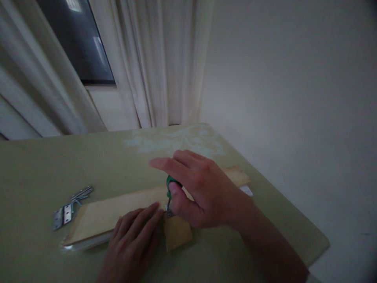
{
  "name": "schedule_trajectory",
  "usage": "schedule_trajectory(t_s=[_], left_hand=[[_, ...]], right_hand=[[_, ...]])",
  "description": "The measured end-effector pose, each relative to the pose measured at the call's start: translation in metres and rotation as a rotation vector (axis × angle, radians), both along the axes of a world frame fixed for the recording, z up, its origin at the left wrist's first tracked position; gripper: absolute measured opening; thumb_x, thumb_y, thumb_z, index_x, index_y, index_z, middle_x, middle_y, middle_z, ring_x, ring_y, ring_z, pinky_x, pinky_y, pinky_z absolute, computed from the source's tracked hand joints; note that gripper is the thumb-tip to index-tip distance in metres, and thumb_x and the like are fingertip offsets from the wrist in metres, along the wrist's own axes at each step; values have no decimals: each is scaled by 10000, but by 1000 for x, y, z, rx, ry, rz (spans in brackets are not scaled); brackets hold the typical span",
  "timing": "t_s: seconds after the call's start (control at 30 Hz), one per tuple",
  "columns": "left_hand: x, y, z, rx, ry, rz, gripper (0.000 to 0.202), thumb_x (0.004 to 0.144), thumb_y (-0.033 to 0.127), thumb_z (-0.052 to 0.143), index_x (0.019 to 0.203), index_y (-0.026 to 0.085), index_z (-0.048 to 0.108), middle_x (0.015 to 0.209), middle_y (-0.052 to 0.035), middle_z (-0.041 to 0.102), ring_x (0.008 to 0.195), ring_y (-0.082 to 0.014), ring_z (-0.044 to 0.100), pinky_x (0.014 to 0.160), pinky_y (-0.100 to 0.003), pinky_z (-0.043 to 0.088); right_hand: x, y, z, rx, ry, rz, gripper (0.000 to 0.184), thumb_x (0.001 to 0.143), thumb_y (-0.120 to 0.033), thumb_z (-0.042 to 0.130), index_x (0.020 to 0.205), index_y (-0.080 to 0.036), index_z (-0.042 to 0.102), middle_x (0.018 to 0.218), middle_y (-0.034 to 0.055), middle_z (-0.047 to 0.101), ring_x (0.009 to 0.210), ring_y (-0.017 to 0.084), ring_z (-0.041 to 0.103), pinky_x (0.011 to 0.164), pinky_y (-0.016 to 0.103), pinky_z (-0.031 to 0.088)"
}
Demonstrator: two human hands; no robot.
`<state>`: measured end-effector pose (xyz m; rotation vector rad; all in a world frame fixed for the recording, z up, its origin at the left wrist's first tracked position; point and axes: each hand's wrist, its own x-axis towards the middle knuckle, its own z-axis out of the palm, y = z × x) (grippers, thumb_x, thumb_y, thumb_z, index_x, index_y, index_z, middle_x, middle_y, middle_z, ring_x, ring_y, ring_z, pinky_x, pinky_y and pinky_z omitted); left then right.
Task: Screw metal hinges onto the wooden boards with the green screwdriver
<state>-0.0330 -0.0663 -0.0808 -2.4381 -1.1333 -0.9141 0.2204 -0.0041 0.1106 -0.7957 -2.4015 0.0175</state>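
Your right hand (200, 188) grips a green screwdriver (169, 185) at a metal fitting (169, 213), left hand (129, 239) open on the board (118, 208); hinge (67, 214) and screws (82, 192) lie unfastened.

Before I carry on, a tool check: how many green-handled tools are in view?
1: the green-handled tool is in the right hand, which partly hides it. Others could be hidden.
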Motion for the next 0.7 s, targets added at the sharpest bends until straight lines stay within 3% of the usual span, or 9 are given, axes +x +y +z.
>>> schedule_trajectory(t_s=[0.1, 0.23, 0.3, 0.37, 0.4, 0.5, 0.63, 0.7], left_hand=[[1, 0, -1, -31, -17, 16, 398, 1095, 178, 616, 1478, 244, 700, 1445, -69, 788, 1205, -293, 674, 1048, -436, 493], [0, 0, -2, -24, -5, 15, 403, 1088, 203, 631, 1478, 263, 712, 1395, -64, 807, 1183, -288, 692, 1030, -424, 509], [0, 0, -1, -22, -4, 26, 404, 1083, 202, 638, 1476, 258, 716, 1401, -68, 806, 1190, -288, 696, 1033, -419, 515], [1, 0, 0, -25, 1, 30, 406, 1082, 188, 638, 1477, 242, 715, 1448, -69, 789, 1214, -283, 696, 1060, -410, 513], [1, -1, 1, -23, 5, 26, 410, 1081, 179, 637, 1481, 232, 711, 1467, -70, 782, 1224, -279, 695, 1074, -405, 510], [4, -2, 4, -9, 3, 13, 414, 1073, 161, 643, 1479, 209, 709, 1455, -78, 790, 1218, -272, 706, 1089, -397, 512], [4, -2, 2, 10, 2, 15, 410, 1080, 165, 635, 1482, 207, 703, 1447, -78, 793, 1207, -265, 713, 1083, -395, 516], [2, -2, 0, 9, 9, 10, 415, 1090, 176, 629, 1499, 209, 690, 1455, -78, 785, 1213, -268, 700, 1093, -396, 509]], right_hand=[[0, 0, 0, 38, -4, -165, 367, 1139, -463, 503, 1119, -193, 750, 825, 44, 747, 773, 214, 630, 776, 354, 462], [-1, -1, 0, 10, -14, 47, 355, 1127, -300, 464, 1370, -198, 702, 1007, 62, 773, 941, 220, 677, 880, 349, 501], [-2, -2, 0, 39, -18, -44, 362, 1107, -379, 507, 1338, -191, 713, 953, 66, 780, 883, 239, 682, 834, 364, 497], [-1, -1, -1, 46, -32, -185, 334, 1120, -444, 520, 1176, -204, 746, 831, 44, 775, 766, 227, 673, 770, 359, 467], [0, -1, -1, 27, -39, -195, 312, 1126, -416, 513, 1159, -210, 745, 830, 36, 783, 758, 218, 683, 765, 351, 462], [2, -1, -1, -45, -25, -83, 334, 1087, -286, 512, 1350, -197, 698, 1019, 56, 831, 898, 216, 741, 805, 334, 487], [3, -1, -1, 14, -47, -222, 361, 1144, -471, 510, 1171, -198, 744, 889, 60, 822, 786, 223, 725, 733, 338, 475], [2, -2, -1, -2, -36, -119, 321, 1153, -388, 478, 1257, -212, 726, 967, 52, 835, 864, 212, 740, 796, 331, 506]])
